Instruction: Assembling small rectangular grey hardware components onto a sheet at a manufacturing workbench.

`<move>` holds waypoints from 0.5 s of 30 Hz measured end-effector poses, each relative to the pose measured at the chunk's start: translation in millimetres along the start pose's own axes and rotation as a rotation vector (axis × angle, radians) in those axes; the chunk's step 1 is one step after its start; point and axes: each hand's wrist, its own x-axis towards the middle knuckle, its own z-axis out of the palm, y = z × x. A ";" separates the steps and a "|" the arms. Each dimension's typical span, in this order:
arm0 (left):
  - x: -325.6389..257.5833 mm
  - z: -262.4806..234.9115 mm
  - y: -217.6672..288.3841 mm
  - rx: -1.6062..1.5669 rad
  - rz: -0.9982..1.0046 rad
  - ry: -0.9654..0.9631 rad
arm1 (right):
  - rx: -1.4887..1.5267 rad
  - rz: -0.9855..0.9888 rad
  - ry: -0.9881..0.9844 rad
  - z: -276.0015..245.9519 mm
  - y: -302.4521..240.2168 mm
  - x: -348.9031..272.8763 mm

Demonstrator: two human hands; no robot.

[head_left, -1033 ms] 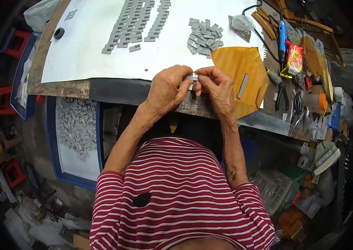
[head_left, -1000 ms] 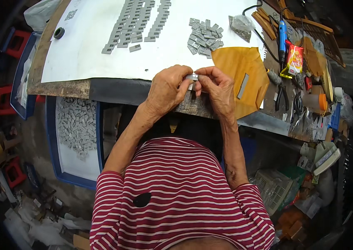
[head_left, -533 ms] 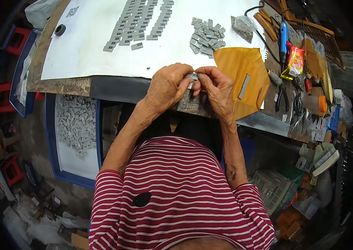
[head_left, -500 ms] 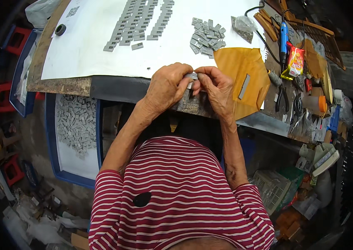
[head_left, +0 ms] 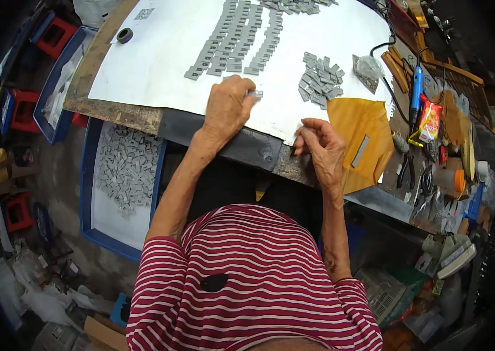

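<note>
My left hand (head_left: 228,108) is over the white sheet, its thumb and fingers closed on a small grey rectangular piece (head_left: 256,93). Just beyond it, similar grey pieces (head_left: 218,54) lie in long stepped rows. My right hand (head_left: 324,147) is by the table's front edge, left of a brown paper sheet (head_left: 370,120). Its fingers are curled together; whatever they hold, if anything, is too small or hidden to make out. A grey metal strip (head_left: 360,151) rests on the brown paper. A loose heap of grey pieces (head_left: 320,79) sits beyond my right hand.
Below the table at left, a blue tray (head_left: 88,193) holds many small pieces. A bag of tiny parts (head_left: 366,75), a blue electric screwdriver (head_left: 417,88), a red snack packet (head_left: 428,121) and pliers (head_left: 405,169) crowd the right side. A black ring (head_left: 124,35) lies far left.
My hands were together over the table edge; now they are apart. My left hand has carried the grey piece towards the rows. The whole view has shifted a little.
</note>
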 end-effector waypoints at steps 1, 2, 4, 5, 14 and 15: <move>1.7 0.2 -4.7 0.000 0.000 0.001 | -0.001 -0.001 -0.001 0.2 -0.2 -0.3; 3.0 0.4 -8.9 0.015 0.001 0.018 | -0.001 0.002 0.001 0.2 -0.3 -1.1; 6.5 -1.1 -11.1 0.069 0.025 0.034 | -0.002 0.006 0.007 -0.9 -0.4 -1.9; 7.6 -1.0 -10.8 0.067 0.025 0.032 | -0.011 0.020 0.021 -1.7 -0.7 -2.4; 4.4 -1.7 -8.3 0.167 0.085 0.024 | -0.023 0.031 0.052 -6.2 0.5 -7.8; 3.4 -1.0 -9.1 0.168 0.063 0.005 | -0.017 0.024 0.054 -6.7 1.0 -8.3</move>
